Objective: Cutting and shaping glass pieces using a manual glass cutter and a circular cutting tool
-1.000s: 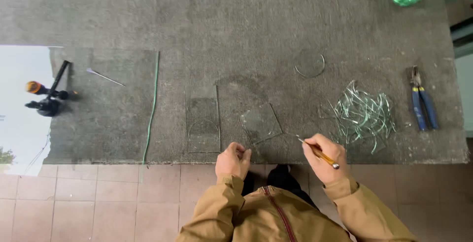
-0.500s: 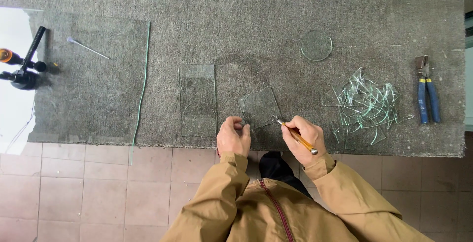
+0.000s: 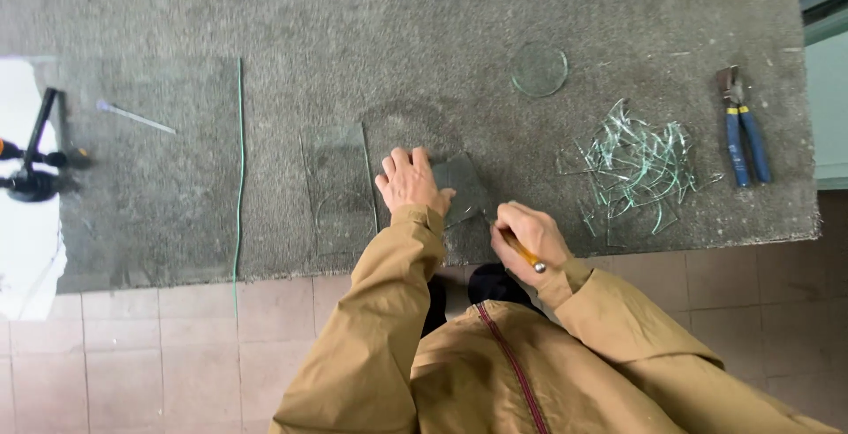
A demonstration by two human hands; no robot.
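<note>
My left hand lies flat with fingers together on a clear glass sheet on the grey carpeted table, pressing beside a small square glass piece. My right hand grips a yellow-handled glass cutter, its tip at the near right edge of that small piece. A narrow glass rectangle lies just left of my left hand.
A round glass disc lies further back. A heap of thin glass offcuts sits at the right, with blue-handled pliers beyond. A large glass pane with a thin rod and a black tool lies at the left.
My left hand has slid forward onto the glass and spread flat. My right hand has brought the cutter to the small piece's near edge. The view has shifted.
</note>
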